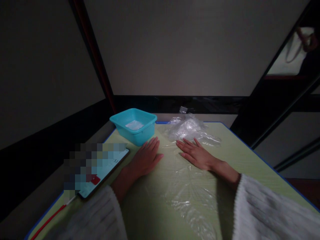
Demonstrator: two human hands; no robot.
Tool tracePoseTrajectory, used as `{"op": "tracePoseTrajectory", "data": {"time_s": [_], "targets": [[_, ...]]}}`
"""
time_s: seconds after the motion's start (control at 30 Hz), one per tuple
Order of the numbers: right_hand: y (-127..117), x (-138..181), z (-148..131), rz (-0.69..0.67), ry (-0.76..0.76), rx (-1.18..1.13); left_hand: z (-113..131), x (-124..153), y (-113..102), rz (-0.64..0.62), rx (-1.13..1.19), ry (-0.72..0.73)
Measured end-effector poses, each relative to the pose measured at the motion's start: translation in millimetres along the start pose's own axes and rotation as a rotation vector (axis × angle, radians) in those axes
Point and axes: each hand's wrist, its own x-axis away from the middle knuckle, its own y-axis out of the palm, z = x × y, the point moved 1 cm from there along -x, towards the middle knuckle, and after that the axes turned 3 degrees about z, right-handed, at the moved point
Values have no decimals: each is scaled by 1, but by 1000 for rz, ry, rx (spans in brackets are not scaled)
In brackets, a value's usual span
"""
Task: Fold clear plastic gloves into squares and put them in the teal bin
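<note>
My left hand (pixel 147 157) lies flat, palm down, with its fingers stretched out beside the front corner of a turquoise plastic basin (pixel 140 137). Something white and flat (pixel 134 125) rests on the basin's bottom. My right hand (pixel 196 154) is also palm down, fingers extended, at the near edge of a crumpled heap of clear plastic bags (pixel 188 127). Between my forearms a sheet of thin clear plastic (pixel 185 206) is spread over the table, wrinkled toward the near side. Neither hand grips anything.
A phone (pixel 107 170) with a lit, partly blurred screen sits at the left, a red cable (pixel 48 221) running from it. The pale green table (pixel 232 146) has a blue edge. Grey panels (pixel 175 50) stand behind it, and a white bag (pixel 287 56) shows at the upper right.
</note>
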Motion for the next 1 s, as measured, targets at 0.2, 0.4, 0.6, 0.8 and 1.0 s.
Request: {"op": "tracePoseTrajectory", "data": {"time_s": [0.2, 0.4, 0.6, 0.8, 1.0], "targets": [[-15, 6, -24, 47, -23, -48, 16, 0, -2, 47, -10, 94], [-11, 14, -44, -109, -84, -120, 34, 2, -5, -26, 2, 156], [2, 18, -39, -68, -69, -178, 36, 4, 6, -35, 59, 194], [3, 18, -39, -57, -74, -177, 34, 5, 8, -108, 79, 159], [6, 18, -37, -45, -76, -185, 17, 9, 4, -131, 64, 108]]}}
